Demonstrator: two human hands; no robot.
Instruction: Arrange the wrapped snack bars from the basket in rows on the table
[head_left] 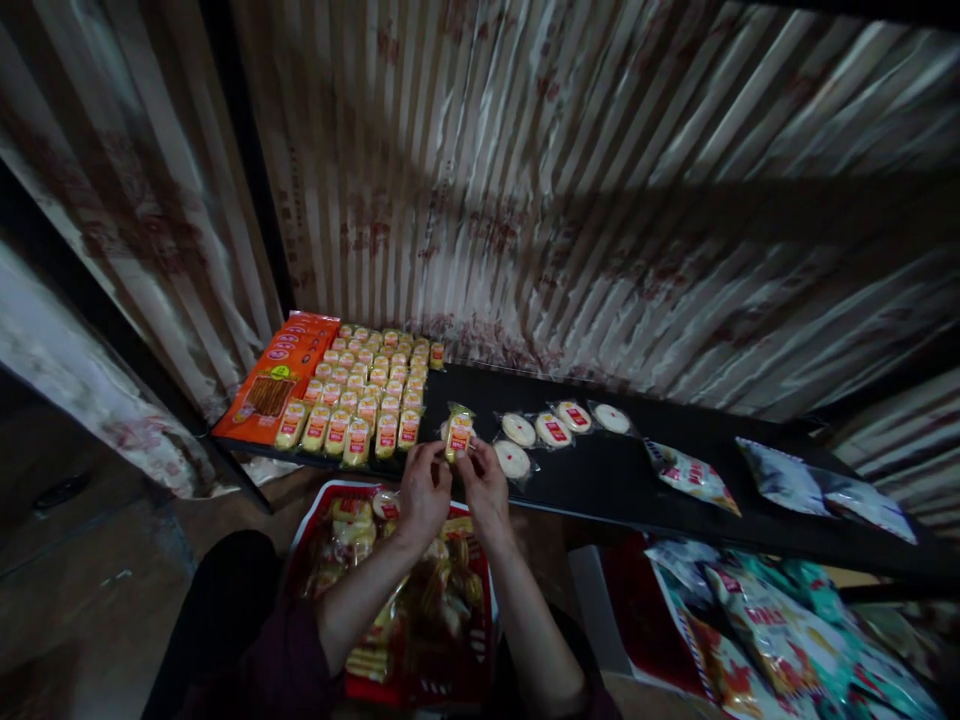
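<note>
My left hand (422, 487) and my right hand (484, 481) meet at the front edge of a black shelf (615, 475), both pinching one small yellow snack packet (458, 433) with a red label. Just left of it, several rows of the same yellow packets (365, 395) lie neatly side by side. To the right of my hands lie several round white cakes in clear wrappers (553, 430). Below my wrists sits a red bag (397, 590) full of more yellow packets.
An orange flat package (277, 378) lies at the shelf's left end. Larger printed snack bags (690, 475) and silvery bags (784, 478) lie on the right of the shelf. More colourful bags (772, 630) are piled lower right. A striped curtain (585, 200) hangs behind.
</note>
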